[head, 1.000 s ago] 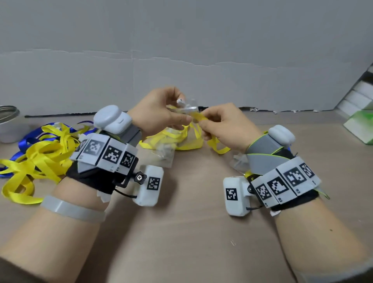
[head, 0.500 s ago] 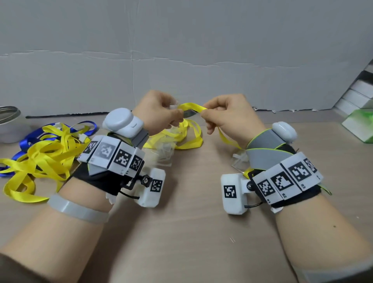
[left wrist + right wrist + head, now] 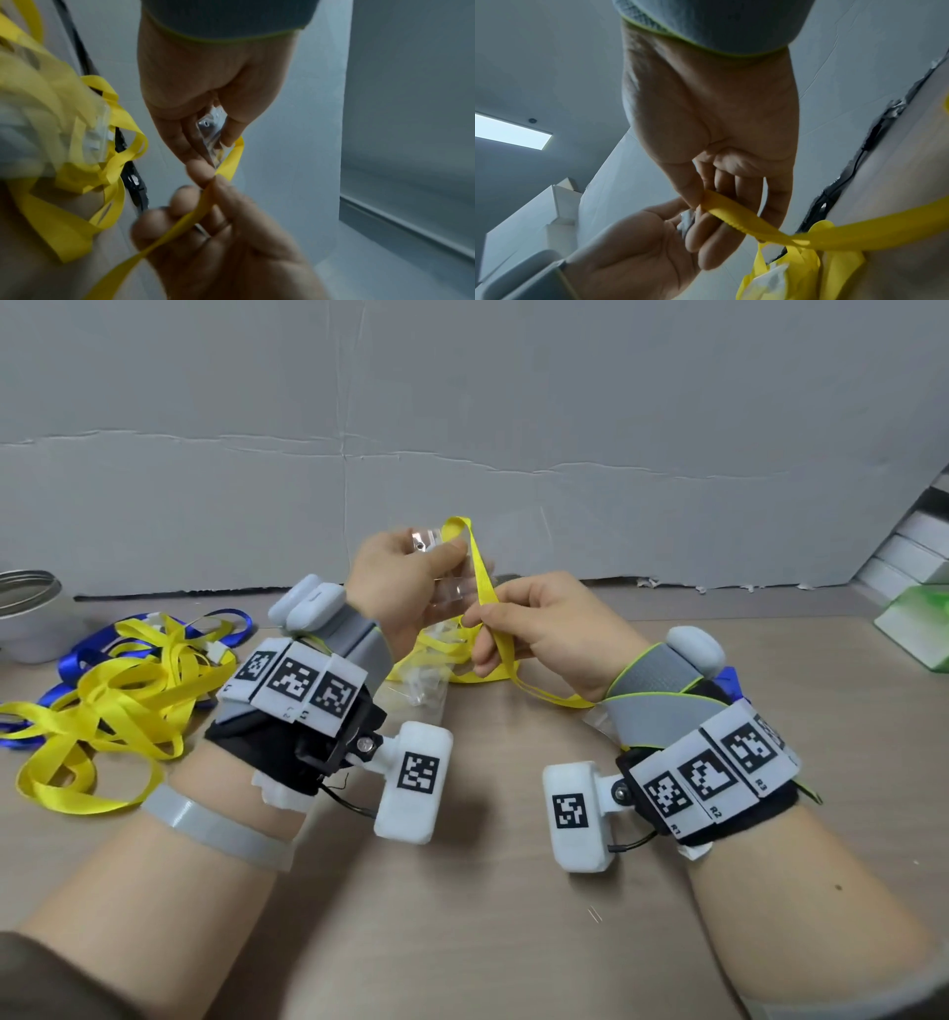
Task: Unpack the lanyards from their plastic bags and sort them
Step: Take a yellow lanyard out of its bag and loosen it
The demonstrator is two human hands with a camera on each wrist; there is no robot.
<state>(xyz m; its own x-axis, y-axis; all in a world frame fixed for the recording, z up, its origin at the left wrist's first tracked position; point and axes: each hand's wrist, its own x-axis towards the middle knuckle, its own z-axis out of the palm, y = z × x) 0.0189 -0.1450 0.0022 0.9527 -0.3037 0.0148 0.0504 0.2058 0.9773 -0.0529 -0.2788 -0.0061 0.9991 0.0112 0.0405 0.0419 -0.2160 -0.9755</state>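
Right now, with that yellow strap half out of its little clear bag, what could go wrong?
1. The yellow lanyard trails down toward more bagged lanyards on the table; pulling further might drag or snag them.
2. The left hand only pinches the thin plastic bag, so it may slip or tear as the right hand pulls.
3. The sorted pile mixes loose yellow and blue straps; another strap dropped there could tangle.

Left wrist view: both hands engaged

Left hand (image 3: 205,85) pinches small clear plastic bag (image 3: 212,135); right hand (image 3: 218,233) pinches flat yellow fabric lanyard strap (image 3: 190,219) emerging beside it.
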